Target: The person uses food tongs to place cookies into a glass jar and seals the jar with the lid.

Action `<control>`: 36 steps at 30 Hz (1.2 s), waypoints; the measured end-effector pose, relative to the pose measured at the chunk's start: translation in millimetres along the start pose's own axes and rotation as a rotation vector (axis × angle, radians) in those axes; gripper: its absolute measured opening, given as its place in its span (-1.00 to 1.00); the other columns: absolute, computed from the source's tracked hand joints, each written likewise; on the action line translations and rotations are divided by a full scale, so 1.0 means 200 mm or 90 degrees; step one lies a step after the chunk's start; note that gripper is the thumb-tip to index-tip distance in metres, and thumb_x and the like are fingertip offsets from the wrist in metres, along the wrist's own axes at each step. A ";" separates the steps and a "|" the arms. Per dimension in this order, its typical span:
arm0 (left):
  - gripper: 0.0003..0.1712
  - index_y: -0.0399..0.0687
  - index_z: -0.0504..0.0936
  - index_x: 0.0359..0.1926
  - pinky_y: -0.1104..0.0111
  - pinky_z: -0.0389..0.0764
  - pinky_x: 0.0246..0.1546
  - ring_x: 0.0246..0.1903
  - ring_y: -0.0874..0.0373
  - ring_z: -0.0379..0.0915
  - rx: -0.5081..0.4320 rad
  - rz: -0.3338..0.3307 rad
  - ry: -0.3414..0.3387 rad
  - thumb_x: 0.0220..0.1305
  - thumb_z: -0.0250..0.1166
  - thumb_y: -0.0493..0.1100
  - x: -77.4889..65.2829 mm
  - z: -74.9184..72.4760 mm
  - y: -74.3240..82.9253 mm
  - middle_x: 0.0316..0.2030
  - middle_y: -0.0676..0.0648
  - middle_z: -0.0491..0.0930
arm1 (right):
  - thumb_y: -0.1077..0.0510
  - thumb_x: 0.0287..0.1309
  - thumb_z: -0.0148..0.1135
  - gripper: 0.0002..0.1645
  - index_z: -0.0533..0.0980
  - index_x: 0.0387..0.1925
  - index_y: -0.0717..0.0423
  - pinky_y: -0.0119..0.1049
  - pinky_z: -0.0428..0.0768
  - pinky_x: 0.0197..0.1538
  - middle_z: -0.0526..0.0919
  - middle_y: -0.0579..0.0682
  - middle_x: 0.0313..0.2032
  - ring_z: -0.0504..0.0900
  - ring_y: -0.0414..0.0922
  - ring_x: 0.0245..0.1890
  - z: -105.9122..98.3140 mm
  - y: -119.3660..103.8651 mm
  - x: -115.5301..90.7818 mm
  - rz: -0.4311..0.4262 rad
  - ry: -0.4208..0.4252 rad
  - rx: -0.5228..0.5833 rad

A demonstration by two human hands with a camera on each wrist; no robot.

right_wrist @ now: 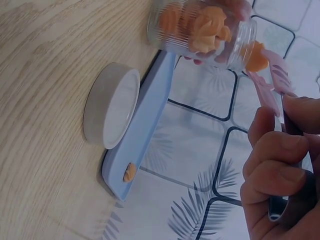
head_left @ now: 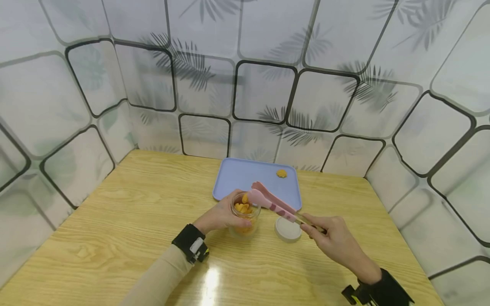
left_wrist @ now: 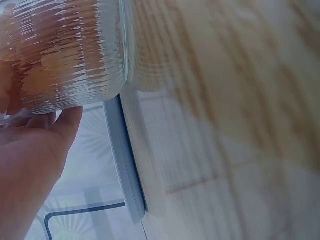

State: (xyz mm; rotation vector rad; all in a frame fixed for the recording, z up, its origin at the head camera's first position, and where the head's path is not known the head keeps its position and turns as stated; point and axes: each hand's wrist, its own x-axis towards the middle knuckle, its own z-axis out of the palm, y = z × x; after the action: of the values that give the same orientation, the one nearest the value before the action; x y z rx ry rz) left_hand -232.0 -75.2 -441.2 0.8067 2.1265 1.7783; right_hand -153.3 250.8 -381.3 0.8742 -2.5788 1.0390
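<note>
My left hand (head_left: 220, 217) grips a ribbed glass jar (head_left: 246, 229) that holds several orange, shell-like pieces (head_left: 242, 208). The jar's open mouth faces up. Pink-tipped metal tongs (head_left: 261, 199) are held by my right hand (head_left: 334, 240), fingers curled round the handles. The tong tips lie right at the jar's mouth. In the right wrist view, an orange piece (right_wrist: 257, 57) shows at the rim, against the pink tips; whether they pinch it I cannot tell. One more orange piece (head_left: 281, 173) lies on the blue tray (head_left: 241, 174) behind the jar.
A round white lid (head_left: 288, 230) rests on the wooden table (head_left: 115, 221), right of the jar and in front of the tray. Patterned curtain-like walls (head_left: 264, 93) enclose the table at the back and both sides.
</note>
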 end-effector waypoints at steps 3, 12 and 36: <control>-0.14 -0.05 0.33 0.36 0.27 0.49 0.19 0.17 0.07 0.44 0.002 0.002 -0.003 0.09 0.57 -0.24 0.00 0.00 0.00 0.26 -0.12 0.48 | 0.24 0.34 0.30 -0.64 0.64 0.12 0.28 -0.55 0.16 -0.75 0.52 -0.39 -0.66 0.04 -0.55 -0.81 0.00 -0.01 -0.01 -0.010 0.003 -0.002; -0.15 -0.01 0.34 0.37 0.27 0.48 0.20 0.18 0.08 0.43 0.004 0.007 -0.009 0.11 0.57 -0.23 0.00 0.00 -0.01 0.25 -0.10 0.50 | 0.28 0.30 0.33 -0.65 0.66 0.10 0.27 -0.62 0.11 -0.73 0.44 -0.41 -0.68 0.00 -0.55 -0.80 -0.01 -0.01 -0.03 -0.032 0.008 -0.013; -0.14 -0.01 0.33 0.38 0.31 0.51 0.17 0.20 0.09 0.43 0.014 0.006 -0.008 0.11 0.56 -0.24 0.01 -0.01 -0.01 0.24 -0.09 0.50 | 0.23 0.31 0.34 -0.63 0.65 0.11 0.28 -0.62 0.07 -0.71 0.24 -0.42 -0.76 -0.04 -0.55 -0.77 -0.01 -0.02 -0.05 -0.011 -0.001 -0.024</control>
State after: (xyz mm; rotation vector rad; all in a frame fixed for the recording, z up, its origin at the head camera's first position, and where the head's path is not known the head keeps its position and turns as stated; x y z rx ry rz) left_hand -234.4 -76.0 -443.5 0.8332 2.1408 1.7536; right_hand -143.7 254.4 -382.2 0.8868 -2.5787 0.9816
